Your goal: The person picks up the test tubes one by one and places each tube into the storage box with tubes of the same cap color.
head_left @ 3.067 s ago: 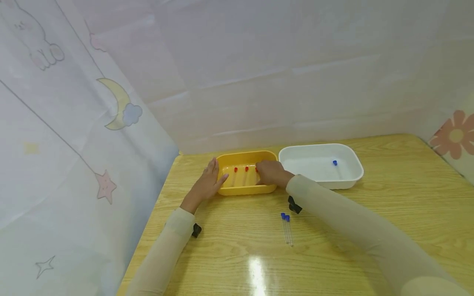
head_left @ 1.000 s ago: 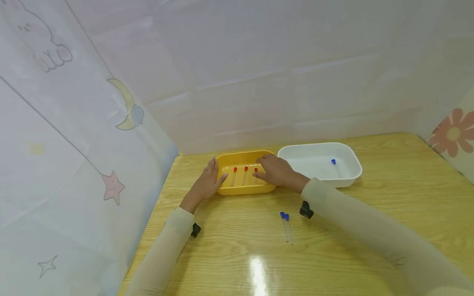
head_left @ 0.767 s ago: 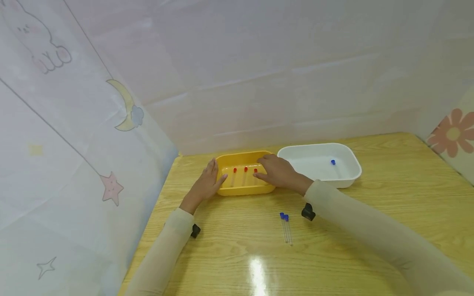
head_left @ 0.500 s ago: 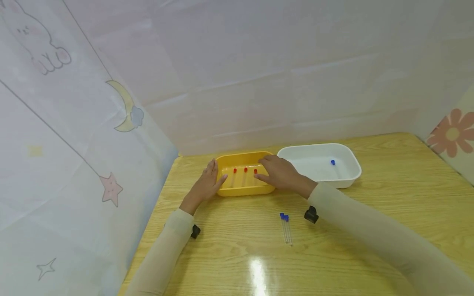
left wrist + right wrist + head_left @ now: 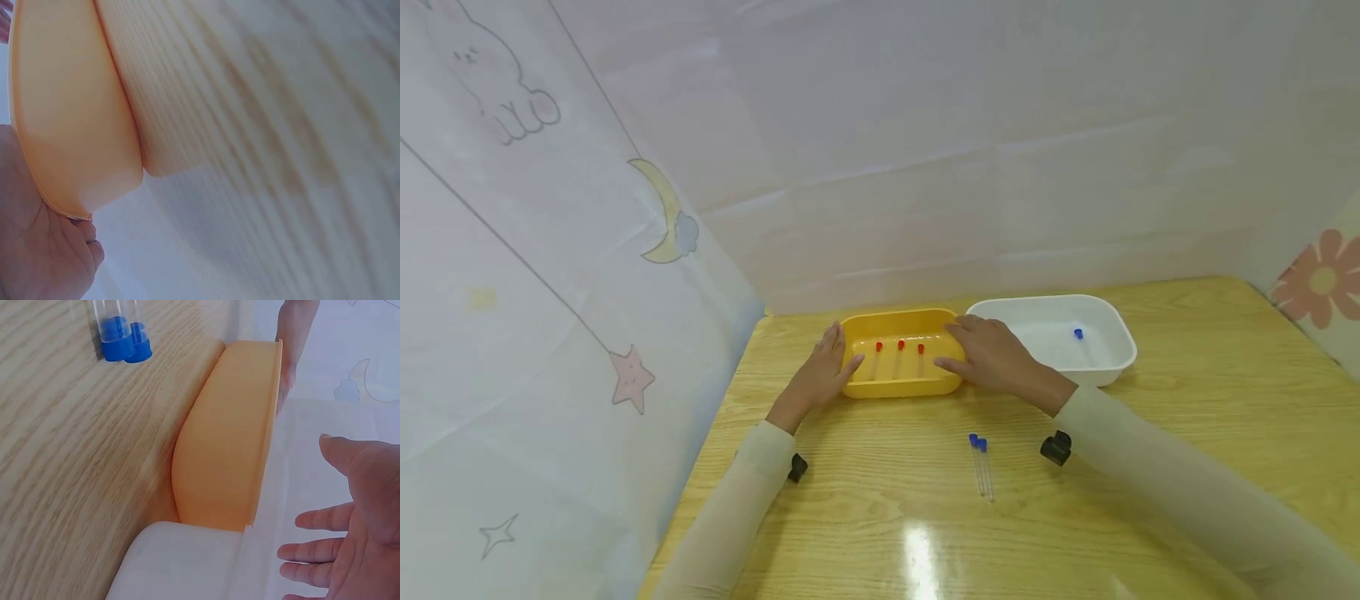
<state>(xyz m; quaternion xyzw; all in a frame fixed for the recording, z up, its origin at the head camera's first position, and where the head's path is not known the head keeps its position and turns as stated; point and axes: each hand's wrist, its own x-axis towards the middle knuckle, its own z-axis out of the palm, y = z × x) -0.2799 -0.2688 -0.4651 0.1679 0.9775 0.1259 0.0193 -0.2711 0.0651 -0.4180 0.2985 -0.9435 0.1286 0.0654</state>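
Observation:
My left hand (image 5: pixel 820 371) rests at the left end of a yellow tray (image 5: pixel 902 388), fingers straight along the outside and thumb over the rim. In the left wrist view the palm (image 5: pixel 37 250) lies against that rim. Three clear tubes with red caps lie side by side in the tray, one red cap (image 5: pixel 901 345) in the middle. My right hand (image 5: pixel 1000 358) hovers at the tray's right end, holding nothing. The right wrist view shows its fingers (image 5: pixel 319 550) spread above the rims.
A white tray (image 5: pixel 1052 301) stands against the yellow one's right side, with a blue-capped tube (image 5: pixel 1078 334) inside. Two more blue-capped tubes (image 5: pixel 983 467) lie together on the wooden table (image 5: pixel 835 500) in front. A printed cloth (image 5: pixel 925 192) hangs behind and at the left.
My right hand was down in the yellow tray at the rightmost red-capped tube; it has since opened and drawn back up and right. My left hand has stayed in place.

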